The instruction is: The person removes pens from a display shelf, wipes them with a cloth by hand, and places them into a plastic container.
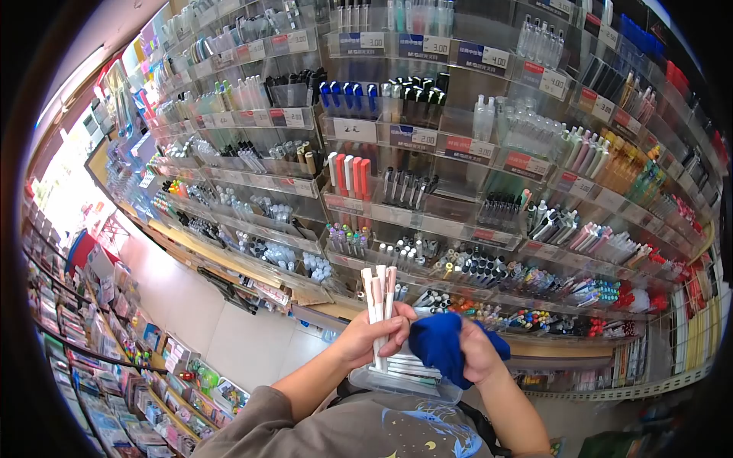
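Observation:
My left hand [373, 336] is closed around several slim white pens [379, 313] with pinkish caps, which stand roughly upright with their caps above my fingers. A crumpled blue cloth [437, 346] is bunched in my right hand [478, 354], close beside the left. The cloth hangs down and covers part of what lies behind it. Below both hands, against my body, sits a clear plastic box [445, 391] with more white pens [412, 368] lying in it. My left hand hides part of that box.
Tiered clear shelves with price labels [355, 130] rise in front of me, filled with pens and markers such as red and white ones [352, 175]. To the left, a tiled floor [252, 336] runs between them and a low rack of packaged goods [145, 382]. A wire rack [699, 328] stands far right.

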